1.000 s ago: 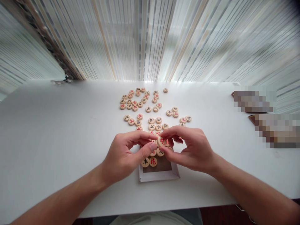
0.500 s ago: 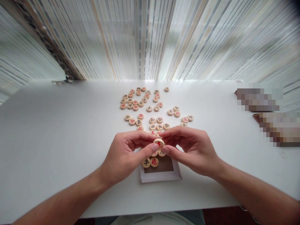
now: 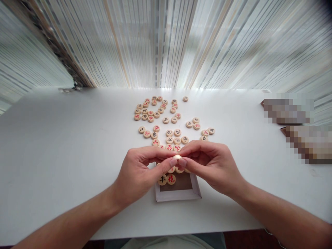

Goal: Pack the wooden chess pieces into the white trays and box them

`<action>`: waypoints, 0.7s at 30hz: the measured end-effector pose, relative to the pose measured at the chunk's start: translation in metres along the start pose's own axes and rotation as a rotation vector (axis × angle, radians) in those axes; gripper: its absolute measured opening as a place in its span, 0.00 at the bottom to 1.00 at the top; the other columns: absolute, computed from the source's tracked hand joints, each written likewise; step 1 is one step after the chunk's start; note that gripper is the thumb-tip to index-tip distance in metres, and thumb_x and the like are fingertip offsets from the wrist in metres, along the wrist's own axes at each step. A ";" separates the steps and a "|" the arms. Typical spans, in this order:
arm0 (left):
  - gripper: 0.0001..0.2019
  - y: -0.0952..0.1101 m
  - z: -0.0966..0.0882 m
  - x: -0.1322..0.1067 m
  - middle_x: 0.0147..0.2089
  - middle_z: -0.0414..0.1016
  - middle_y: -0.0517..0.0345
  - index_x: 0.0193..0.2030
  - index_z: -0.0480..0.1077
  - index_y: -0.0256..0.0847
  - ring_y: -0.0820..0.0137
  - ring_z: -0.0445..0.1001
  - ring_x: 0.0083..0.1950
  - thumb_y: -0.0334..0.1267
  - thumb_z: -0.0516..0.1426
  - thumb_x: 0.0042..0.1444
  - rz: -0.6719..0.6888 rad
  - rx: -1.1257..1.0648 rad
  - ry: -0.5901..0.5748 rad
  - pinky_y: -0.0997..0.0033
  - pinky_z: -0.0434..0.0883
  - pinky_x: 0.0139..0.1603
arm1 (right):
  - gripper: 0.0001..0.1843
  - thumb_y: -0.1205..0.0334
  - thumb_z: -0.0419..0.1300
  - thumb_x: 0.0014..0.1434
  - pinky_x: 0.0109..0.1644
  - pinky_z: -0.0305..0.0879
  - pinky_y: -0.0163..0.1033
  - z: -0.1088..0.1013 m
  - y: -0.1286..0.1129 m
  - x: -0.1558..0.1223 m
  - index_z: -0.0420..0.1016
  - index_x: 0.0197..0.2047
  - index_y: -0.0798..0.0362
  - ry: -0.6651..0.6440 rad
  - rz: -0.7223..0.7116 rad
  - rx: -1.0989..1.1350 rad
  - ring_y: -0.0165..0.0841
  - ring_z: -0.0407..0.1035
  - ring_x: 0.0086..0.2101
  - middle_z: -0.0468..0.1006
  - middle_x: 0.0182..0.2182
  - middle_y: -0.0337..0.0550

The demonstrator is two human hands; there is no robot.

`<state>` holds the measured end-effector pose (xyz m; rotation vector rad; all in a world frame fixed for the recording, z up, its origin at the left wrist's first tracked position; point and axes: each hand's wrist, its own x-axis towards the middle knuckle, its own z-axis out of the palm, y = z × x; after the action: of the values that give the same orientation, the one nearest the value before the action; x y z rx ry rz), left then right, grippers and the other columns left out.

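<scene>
Pinched between two sets of fingertips, one pale round game piece (image 3: 177, 157) is clamped by the left hand (image 3: 146, 166) and the right hand (image 3: 211, 166), the thumbs nearly meeting in front of it. It sits right at the tips, tilted so that no marking shows, and appears over the far part of one tray (image 3: 178, 198). Two pieces lie side by side at the front of that tray's row, a black-marked disc (image 3: 162, 179) and a red-marked disc (image 3: 171, 179); fingers partly hide others behind them. Farther off, dozens of small discs (image 3: 144, 111) lie in loose clusters, too many partly covered for a full count; one single disc (image 3: 185, 99) lies apart. All look like light wood, thick and rounded. White walls frame the tray's flat brown floor. Beneath is a smooth white table (image 3: 77, 155); striped curtains (image 3: 145, 41) hang behind it.
</scene>
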<state>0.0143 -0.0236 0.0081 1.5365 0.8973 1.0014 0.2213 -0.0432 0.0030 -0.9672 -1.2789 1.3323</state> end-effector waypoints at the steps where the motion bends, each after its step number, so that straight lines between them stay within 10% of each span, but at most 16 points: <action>1: 0.08 0.000 0.000 0.000 0.43 0.90 0.55 0.45 0.88 0.46 0.63 0.88 0.42 0.32 0.70 0.61 0.018 0.028 -0.002 0.69 0.85 0.45 | 0.13 0.58 0.83 0.50 0.35 0.82 0.34 0.000 0.000 0.000 0.89 0.38 0.51 0.013 -0.015 -0.026 0.35 0.82 0.31 0.87 0.31 0.44; 21: 0.11 0.001 0.001 0.001 0.45 0.90 0.57 0.50 0.87 0.48 0.67 0.89 0.44 0.30 0.67 0.64 -0.084 -0.154 -0.043 0.77 0.86 0.47 | 0.11 0.63 0.82 0.52 0.37 0.81 0.31 -0.002 0.006 0.003 0.89 0.38 0.51 -0.023 0.224 0.257 0.31 0.82 0.30 0.87 0.29 0.40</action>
<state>0.0159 -0.0232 0.0094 1.3744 0.8288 0.9515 0.2217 -0.0391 -0.0026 -0.9345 -1.0069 1.6404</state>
